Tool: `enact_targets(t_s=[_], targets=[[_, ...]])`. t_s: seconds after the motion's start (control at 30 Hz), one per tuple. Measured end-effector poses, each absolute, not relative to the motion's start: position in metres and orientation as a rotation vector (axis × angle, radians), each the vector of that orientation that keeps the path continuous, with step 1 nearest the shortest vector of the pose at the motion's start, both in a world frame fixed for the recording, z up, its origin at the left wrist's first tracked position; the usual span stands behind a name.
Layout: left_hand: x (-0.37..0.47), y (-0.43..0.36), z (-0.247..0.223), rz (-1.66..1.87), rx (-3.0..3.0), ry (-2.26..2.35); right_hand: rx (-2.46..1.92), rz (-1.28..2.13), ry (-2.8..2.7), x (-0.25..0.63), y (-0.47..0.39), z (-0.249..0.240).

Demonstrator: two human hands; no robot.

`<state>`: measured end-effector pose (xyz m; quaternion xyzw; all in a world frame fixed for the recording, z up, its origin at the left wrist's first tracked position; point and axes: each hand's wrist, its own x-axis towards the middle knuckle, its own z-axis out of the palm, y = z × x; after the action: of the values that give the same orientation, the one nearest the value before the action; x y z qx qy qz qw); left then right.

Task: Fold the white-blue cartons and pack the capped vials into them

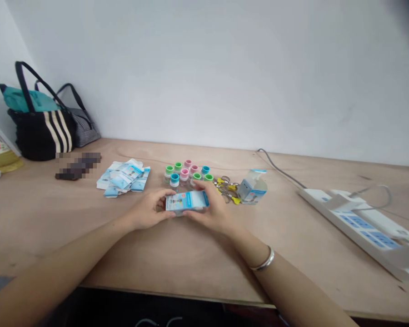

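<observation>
One blue-and-white box (187,201), grasped at opposite ends by the fingers of left hand (152,210) and right hand (214,211). Small jars (184,175), tops green, pink, blue: table (177,263), just beyond.

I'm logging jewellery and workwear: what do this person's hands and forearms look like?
The left hand and right hand are ungloved. A shiny, silver-coloured bangle rings the right forearm; the left forearm shows none. No sleeves are visible.
</observation>
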<state>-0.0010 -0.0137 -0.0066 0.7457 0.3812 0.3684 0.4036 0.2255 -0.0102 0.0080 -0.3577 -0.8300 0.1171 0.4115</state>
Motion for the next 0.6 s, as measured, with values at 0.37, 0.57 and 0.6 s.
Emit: enact_targets(t_s=[0.37,0.57,0.6], targets=[[0.0,-0.014,-0.014,0.847,1.958,0.895,-1.023,0.567,-2.207,0.233,-0.015,0.033],[-0.018,-0.003,-0.011,0.867,2.471,1.171,-1.54,0.563,-2.546,0.292,-0.027,0.086],[-0.021,-0.001,-0.009,0.903,2.535,1.248,-1.667,0.487,-2.498,0.304,-0.028,0.09]])
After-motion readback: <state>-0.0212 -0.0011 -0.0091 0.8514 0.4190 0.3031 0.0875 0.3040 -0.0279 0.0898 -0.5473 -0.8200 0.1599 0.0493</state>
